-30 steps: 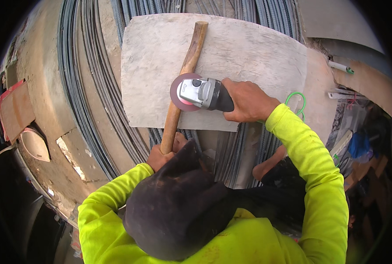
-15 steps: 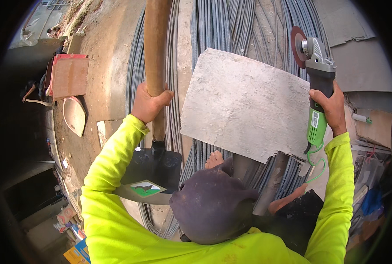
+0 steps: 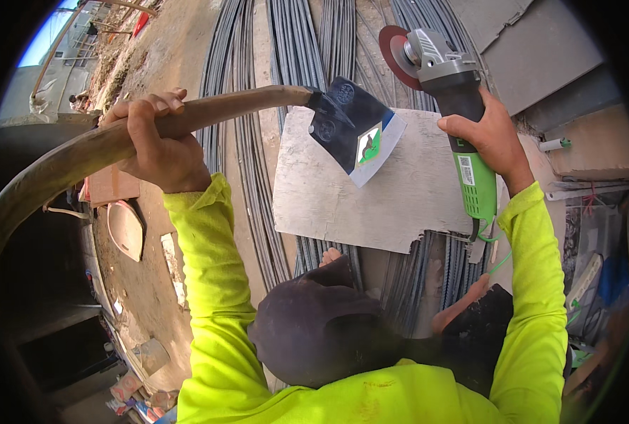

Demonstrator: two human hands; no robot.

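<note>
My left hand [image 3: 160,138] is wrapped round the curved wooden handle of a hoe [image 3: 212,114]. Its black blade [image 3: 343,116], pale along the edge and bearing a green-and-white sticker, hangs over a whitish plywood sheet [image 3: 314,201]. At the right, my right hand [image 3: 490,138] grips the body of a green, black and grey angle grinder [image 3: 474,185]. A reddish-brown disc [image 3: 399,58] sits at the grinder's upper end, apart from the hoe blade. From its lower end trails a green cord [image 3: 500,263]. Whether the disc is spinning I cannot tell.
Long bundles of steel bars [image 3: 290,42] run beneath and beyond the plywood. A bare foot [image 3: 330,256] shows near its front edge. Grey sheets [image 3: 533,56] lie far right. On the left ground are a boat-shaped pan [image 3: 125,230] and a reddish board [image 3: 114,185].
The hoe has swung from upright, blade low by my left arm, to nearly level with its blade over the plywood. The grinder has shifted left in view and tilted.
</note>
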